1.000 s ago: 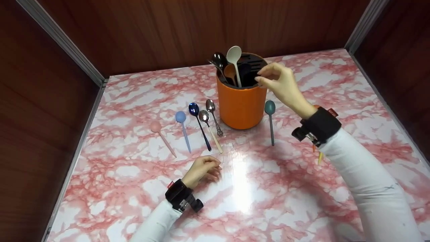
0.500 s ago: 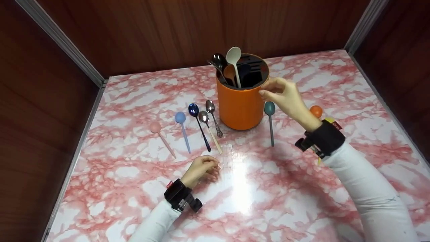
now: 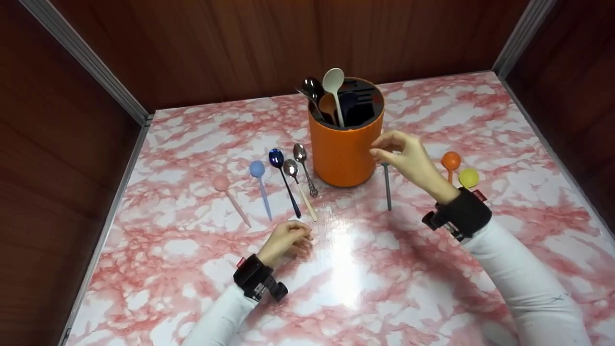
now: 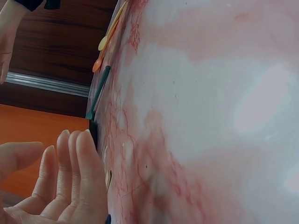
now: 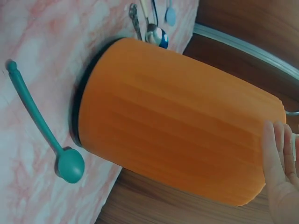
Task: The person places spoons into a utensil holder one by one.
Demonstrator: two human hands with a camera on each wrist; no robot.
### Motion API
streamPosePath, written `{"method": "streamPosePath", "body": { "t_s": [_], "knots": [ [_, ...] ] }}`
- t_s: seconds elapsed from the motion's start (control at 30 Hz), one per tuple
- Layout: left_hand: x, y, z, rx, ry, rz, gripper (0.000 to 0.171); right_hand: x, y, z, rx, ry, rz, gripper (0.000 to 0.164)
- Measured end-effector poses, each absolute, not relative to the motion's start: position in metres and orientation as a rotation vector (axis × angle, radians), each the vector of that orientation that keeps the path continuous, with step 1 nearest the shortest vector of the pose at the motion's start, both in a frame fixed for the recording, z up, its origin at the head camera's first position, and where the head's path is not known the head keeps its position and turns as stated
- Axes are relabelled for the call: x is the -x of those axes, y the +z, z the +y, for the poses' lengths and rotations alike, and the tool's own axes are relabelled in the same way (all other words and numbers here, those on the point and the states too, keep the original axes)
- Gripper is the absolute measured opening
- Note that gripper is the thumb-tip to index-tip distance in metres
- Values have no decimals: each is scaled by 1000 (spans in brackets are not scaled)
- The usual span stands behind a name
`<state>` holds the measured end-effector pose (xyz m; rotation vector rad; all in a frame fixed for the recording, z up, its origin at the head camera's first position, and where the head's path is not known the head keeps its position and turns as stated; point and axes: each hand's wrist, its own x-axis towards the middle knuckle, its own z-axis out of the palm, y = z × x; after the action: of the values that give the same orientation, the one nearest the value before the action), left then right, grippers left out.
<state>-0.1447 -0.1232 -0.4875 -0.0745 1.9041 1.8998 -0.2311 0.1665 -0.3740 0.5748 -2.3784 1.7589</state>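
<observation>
My right hand [image 3: 408, 156] hovers at the right side of an orange utensil holder [image 3: 343, 156], its fingers loosely bent and holding nothing. Below it lies a teal spoon [image 5: 71, 165]; in the head view the hand covers its bowl. Inside the holder stand a cream spoon [image 3: 333, 80], a shiny black spoon [image 3: 313, 88], a brown spoon [image 3: 327, 104] and a dark blue one [image 3: 349, 100]. My left hand [image 3: 283, 242] is near the table's middle with relaxed fingers and nothing in them; the tip of the cream-handled spoon [image 3: 307, 204] is closest to it.
Left of the holder lie a pink spoon [image 3: 222, 183], a light blue spoon [image 3: 257, 169], a dark blue metal spoon [image 3: 276, 157] and an ornate silver spoon [image 3: 300, 152]. An orange spoon [image 3: 451, 160] and a yellow spoon [image 3: 468, 178] lie partly behind the right wrist. Wooden walls enclose the table.
My right hand has come down from the holder's rim to beside its wall, now covering the teal spoon's bowl. The orange and yellow spoons have come into sight. My left hand barely moved.
</observation>
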Motion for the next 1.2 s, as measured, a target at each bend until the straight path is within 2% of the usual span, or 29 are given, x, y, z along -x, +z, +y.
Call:
{"method": "streamPosePath", "body": {
  "t_s": [0.37,1.03,1.2],
  "knots": [
    [154,-486,-128,70,1860,1975,24,222,-397,170,-550,1811,-2442,15],
    [182,-480,-142,215,1901,2045,24,212,-432,177,-587,1805,-2500,15],
    [191,-479,-145,326,1913,2045,19,212,-439,180,-582,1816,-2494,13]
  ]
}}
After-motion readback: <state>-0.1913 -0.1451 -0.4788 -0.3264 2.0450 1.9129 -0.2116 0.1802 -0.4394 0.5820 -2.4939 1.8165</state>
